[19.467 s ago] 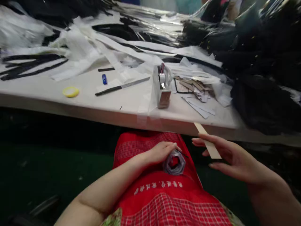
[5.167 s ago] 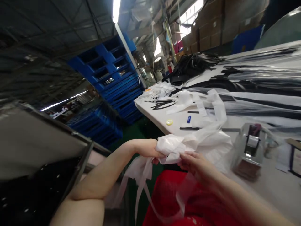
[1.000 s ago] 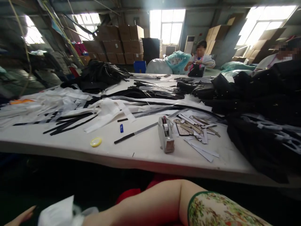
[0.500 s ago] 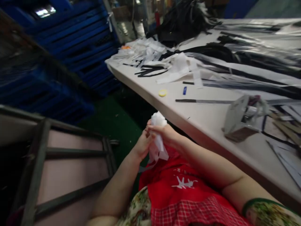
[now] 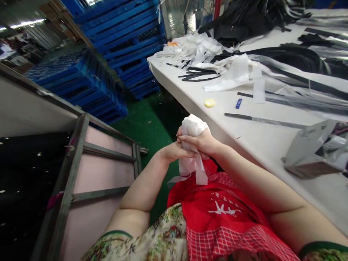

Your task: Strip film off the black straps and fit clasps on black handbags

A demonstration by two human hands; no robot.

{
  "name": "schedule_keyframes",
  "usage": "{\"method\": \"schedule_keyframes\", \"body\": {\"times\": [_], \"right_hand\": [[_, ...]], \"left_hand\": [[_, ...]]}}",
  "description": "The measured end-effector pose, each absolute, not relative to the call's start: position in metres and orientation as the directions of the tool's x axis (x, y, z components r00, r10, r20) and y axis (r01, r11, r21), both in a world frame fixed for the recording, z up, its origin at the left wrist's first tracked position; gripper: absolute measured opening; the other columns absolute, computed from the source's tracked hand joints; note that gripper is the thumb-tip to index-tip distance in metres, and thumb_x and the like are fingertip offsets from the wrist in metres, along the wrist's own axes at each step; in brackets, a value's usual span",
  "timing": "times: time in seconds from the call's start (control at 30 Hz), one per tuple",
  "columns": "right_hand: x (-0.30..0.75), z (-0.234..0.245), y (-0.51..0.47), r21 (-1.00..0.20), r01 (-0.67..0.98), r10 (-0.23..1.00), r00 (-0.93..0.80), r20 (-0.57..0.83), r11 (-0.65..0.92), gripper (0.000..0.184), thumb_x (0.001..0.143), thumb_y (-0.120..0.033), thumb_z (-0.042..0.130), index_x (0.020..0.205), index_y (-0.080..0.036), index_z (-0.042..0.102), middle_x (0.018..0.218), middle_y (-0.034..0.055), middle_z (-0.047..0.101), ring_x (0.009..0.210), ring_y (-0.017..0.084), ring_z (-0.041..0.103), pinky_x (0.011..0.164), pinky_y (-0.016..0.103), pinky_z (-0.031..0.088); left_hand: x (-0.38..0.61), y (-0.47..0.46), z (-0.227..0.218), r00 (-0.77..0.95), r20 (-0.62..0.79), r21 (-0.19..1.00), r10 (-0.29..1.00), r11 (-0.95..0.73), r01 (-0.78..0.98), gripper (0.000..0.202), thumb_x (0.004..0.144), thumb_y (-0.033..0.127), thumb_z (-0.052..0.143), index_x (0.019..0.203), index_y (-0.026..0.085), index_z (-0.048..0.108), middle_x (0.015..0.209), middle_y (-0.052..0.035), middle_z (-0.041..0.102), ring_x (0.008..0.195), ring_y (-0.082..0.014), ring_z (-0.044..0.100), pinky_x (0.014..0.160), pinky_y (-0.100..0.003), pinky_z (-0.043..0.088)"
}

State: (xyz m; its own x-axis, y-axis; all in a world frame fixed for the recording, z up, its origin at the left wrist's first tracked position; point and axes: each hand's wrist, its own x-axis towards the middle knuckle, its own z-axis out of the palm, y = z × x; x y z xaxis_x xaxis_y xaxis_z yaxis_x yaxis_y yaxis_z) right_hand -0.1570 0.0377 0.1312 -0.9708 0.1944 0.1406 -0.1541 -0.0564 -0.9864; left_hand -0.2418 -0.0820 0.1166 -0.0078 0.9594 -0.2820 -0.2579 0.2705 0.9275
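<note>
A crumpled bunch of thin white strips (image 5: 193,125) is squeezed between my two hands, in front of the red apron (image 5: 214,203). My left hand (image 5: 175,150) is closed around its lower part from the left. From the right, my right hand (image 5: 202,142) wraps over the bunch, its fingers meeting the left ones. The top of the bunch bulges out above my fingers, and loose strip ends hang below. Both hands are beside the table edge, above the floor, not touching the table.
The white table (image 5: 176,90) carries white scraps (image 5: 195,47), black strips (image 5: 288,58), a yellow disc (image 5: 209,103), a small blue tag (image 5: 238,103) and a grey box (image 5: 312,148). A metal-framed panel (image 5: 106,170) stands at left, with blue pallets (image 5: 125,32) behind.
The view has swung left, so table and hands appear further right. My hands still grip the white bunch, and its hanging ends have shifted and spread.
</note>
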Motion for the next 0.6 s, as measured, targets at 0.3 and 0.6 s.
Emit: {"method": "schedule_keyframes", "body": {"times": [0.3, 0.6], "right_hand": [[-0.171, 0.145, 0.035, -0.969, -0.212, -0.014, -0.977, 0.215, -0.126, 0.016, 0.081, -0.028, 0.067, 0.091, -0.018, 0.061, 0.082, 0.0005, 0.064, 0.076, 0.014, 0.061, 0.072, 0.027, 0.050], [-0.178, 0.129, 0.036, -0.617, -0.100, 0.084, -0.995, 0.054, -0.780, 0.040, 0.060, -0.034, 0.085, 0.088, -0.014, 0.065, 0.080, 0.0028, 0.070, 0.069, 0.013, 0.064, 0.068, 0.025, 0.050]], "left_hand": [[-0.236, -0.085, 0.114, 0.067, -0.221, 0.847, 0.973, 0.225, -0.482, 0.047, 0.055, 0.054, 0.079, 0.048, 0.019, 0.049, 0.044, 0.0050, 0.033, 0.040, -0.0091, 0.034, 0.058, -0.036, 0.043], [-0.253, -0.092, 0.151, -0.166, -0.406, 0.908, 0.899, 0.417, 0.040, 0.047, 0.077, 0.061, 0.063, 0.070, 0.014, 0.063, 0.044, 0.0049, 0.041, 0.044, -0.0092, 0.036, 0.050, -0.026, 0.034]]}}
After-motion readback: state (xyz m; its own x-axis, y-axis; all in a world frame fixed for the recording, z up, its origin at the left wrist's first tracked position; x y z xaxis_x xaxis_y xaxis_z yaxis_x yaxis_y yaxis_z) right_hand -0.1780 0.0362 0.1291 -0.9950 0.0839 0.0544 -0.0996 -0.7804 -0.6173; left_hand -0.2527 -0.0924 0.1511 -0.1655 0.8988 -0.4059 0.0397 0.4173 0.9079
